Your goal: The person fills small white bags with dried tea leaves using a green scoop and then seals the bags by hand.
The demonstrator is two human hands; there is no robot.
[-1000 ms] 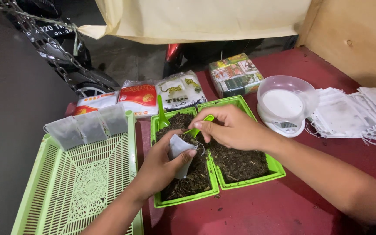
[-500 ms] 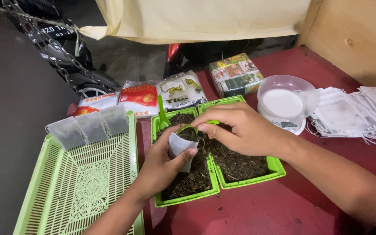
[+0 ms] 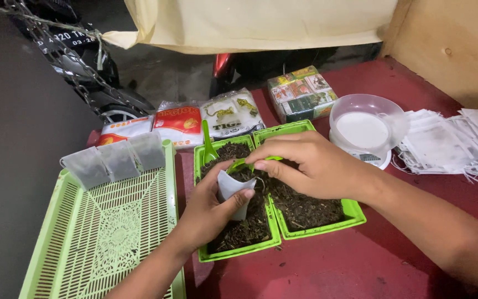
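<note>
My left hand holds a small white filter bag with its mouth open above the left green tray of dark loose tea. My right hand grips a small green scoop whose tip is at the bag's mouth. A second green tray of tea lies directly under my right hand. Another green scoop stands in the left tray's far corner.
A large green slotted basket at left holds three filled bags along its far rim. Packets and a box lie behind the trays. A scale with a clear bowl and a stack of empty white bags sit at right.
My right hand has moved from the tea in the tray to the bag, bringing the scoop to its mouth. My left hand has kept the bag in nearly the same spot.
</note>
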